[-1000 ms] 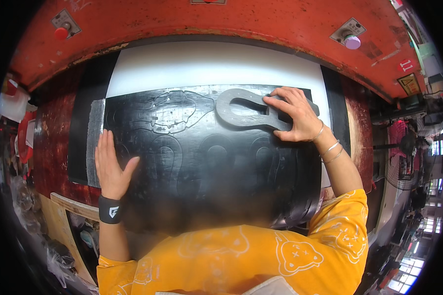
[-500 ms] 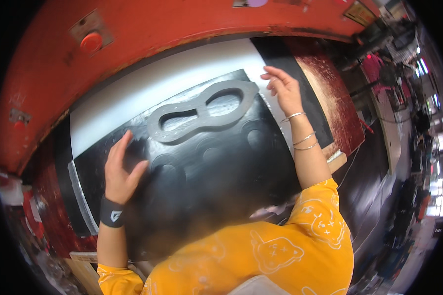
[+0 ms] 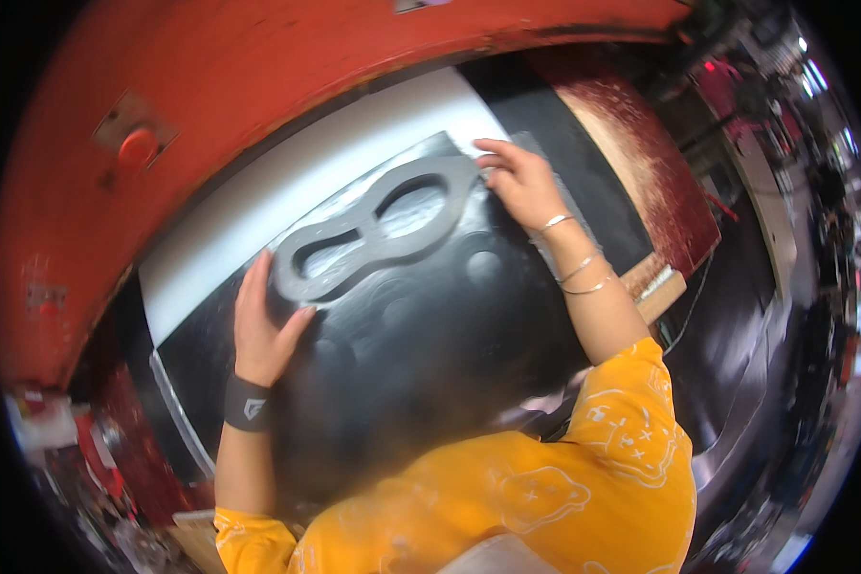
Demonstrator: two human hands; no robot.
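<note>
A thick grey figure-eight-shaped form [image 3: 368,244] with two openings lies flat on a shiny black sheet [image 3: 421,335]. My left hand [image 3: 263,330] is at its left end, thumb and fingers spread around the rounded corner. Whether those fingertips press on the form I cannot tell. At the form's right end is my right hand [image 3: 524,182], index finger stretched out and the other fingers loosely bent, fingertips at or touching the edge. Faint rounded outlines mark the black sheet below the form.
A white sheet [image 3: 354,134] lies under the black one, toward the back. Beyond stands a red machine body [image 3: 287,67] with a red push button [image 3: 138,146]. A worn reddish board [image 3: 631,143] and a wooden block [image 3: 662,295] are on the right.
Both hands have moved inward to the ends of the grey form, the left one rightward and the right one leftward. The whole view has shifted and tilted slightly.
</note>
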